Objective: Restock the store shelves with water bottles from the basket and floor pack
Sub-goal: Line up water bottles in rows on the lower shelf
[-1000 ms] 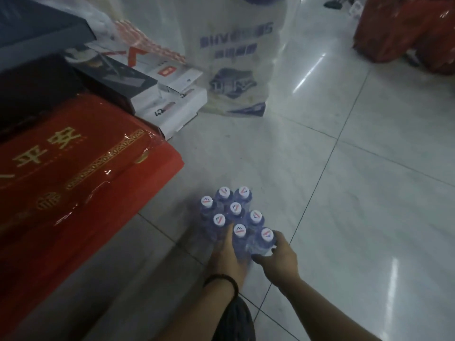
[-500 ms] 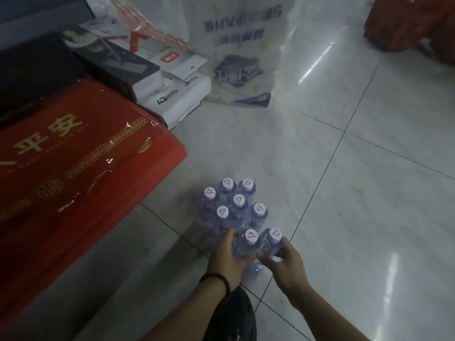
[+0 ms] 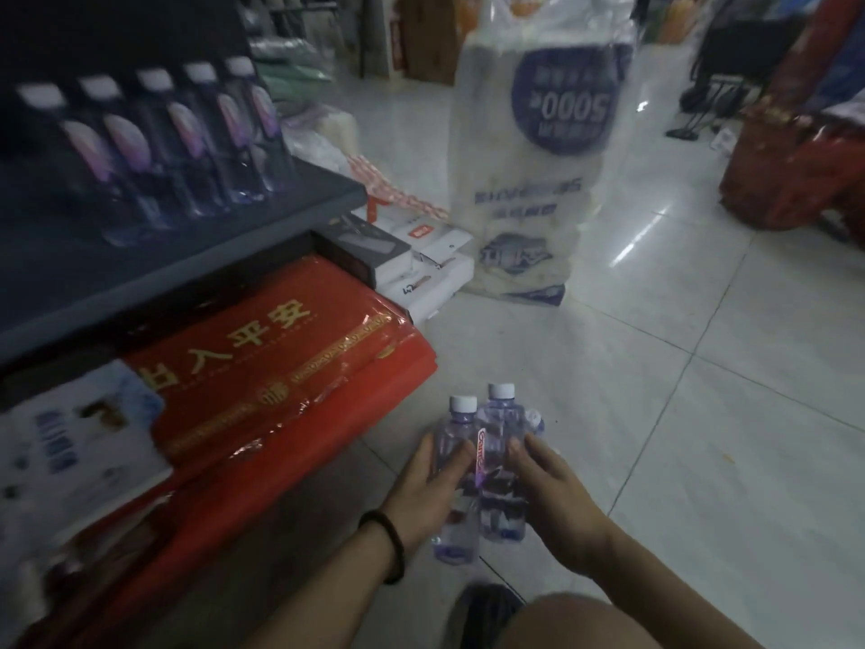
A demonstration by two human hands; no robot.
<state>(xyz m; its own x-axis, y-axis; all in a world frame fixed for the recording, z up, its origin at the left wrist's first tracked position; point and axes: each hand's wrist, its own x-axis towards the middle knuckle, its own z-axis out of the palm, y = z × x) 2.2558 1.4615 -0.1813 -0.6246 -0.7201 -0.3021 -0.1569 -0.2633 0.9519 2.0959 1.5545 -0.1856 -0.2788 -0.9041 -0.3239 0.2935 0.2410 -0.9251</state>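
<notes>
left hand point(image 3: 437, 480) curls its fingers round one water bottle point(image 3: 456, 442). right hand point(image 3: 554, 491) grips the neighbouring bottle point(image 3: 498, 437). a third cap point(image 3: 533, 420) shows behind (too blurred to say which hand carries it). the two bottles touch side by side, caps pointing away, low over the floor tiles point(image 3: 655, 414), apparently clear of them.

to the left is the dark shelf point(image 3: 210, 274), with a shelved row point(image 3: 187, 133) of similar bottles standing, and red packs point(image 3: 290, 367) beneath.

judgement: the step is carrying to the shelf. thin plastic will give, so hold at the waist, not the cap. raise both above the shelf lip, set one down at a time next to the row, upright, without nudging the standing bottles.
</notes>
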